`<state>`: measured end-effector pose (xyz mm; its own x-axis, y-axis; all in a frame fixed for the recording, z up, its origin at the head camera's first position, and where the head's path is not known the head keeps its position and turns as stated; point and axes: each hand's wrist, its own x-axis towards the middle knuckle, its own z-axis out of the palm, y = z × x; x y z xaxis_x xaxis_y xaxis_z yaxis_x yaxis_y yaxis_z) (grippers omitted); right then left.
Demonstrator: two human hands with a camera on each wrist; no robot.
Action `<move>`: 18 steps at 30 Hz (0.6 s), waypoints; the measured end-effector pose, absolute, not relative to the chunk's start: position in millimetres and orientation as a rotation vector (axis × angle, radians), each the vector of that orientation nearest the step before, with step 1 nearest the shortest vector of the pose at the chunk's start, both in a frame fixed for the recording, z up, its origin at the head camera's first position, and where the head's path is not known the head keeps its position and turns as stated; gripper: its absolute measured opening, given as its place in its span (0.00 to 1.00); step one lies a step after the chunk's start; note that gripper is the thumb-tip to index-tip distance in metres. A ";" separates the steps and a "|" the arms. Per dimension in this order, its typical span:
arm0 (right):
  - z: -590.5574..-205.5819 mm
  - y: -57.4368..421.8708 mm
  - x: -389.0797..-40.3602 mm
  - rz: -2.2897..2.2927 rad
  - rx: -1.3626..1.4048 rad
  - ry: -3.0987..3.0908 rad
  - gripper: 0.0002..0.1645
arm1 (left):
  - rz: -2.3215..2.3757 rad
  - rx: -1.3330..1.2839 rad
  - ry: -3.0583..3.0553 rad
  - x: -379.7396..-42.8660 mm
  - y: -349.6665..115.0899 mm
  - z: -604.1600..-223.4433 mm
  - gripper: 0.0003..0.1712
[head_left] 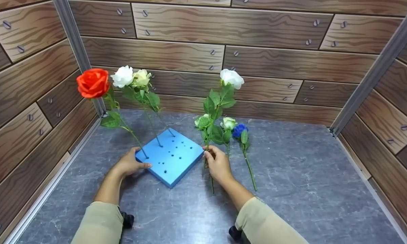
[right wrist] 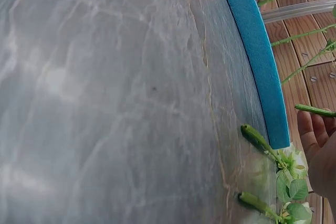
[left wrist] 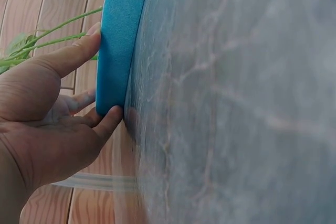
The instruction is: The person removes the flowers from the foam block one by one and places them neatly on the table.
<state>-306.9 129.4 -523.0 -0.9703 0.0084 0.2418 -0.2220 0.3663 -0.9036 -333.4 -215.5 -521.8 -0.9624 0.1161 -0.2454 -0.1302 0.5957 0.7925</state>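
A blue foam block point(head_left: 176, 162) with several holes lies flat on the table. My left hand point(head_left: 130, 164) grips its left corner, thumb point(left wrist: 79, 51) on the top face and fingers at the side and lower edge. Standing in the block are a red rose point(head_left: 93, 83), a white rose point(head_left: 122, 76) and a pale yellow rose point(head_left: 142, 78). To the right of the block, my right hand point(head_left: 218, 164) pinches the stem point(right wrist: 314, 110) of another white rose point(head_left: 232, 78), held upright above the table. That stem's lower end is free of the block in the right wrist view.
Two greenish-white roses point(head_left: 228, 123) and a blue rose point(head_left: 240, 130) lie on the grey marbled table point(head_left: 308, 176), right of the block, stems toward me. Wood-patterned walls point(head_left: 257, 64) with metal corner posts point(head_left: 369, 71) enclose the back and sides.
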 end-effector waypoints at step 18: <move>-529.1 142.9 -302.1 1.657 0.175 -2.396 0.13 | 1.310 -0.019 2.538 -333.6 -216.4 -522.3 0.61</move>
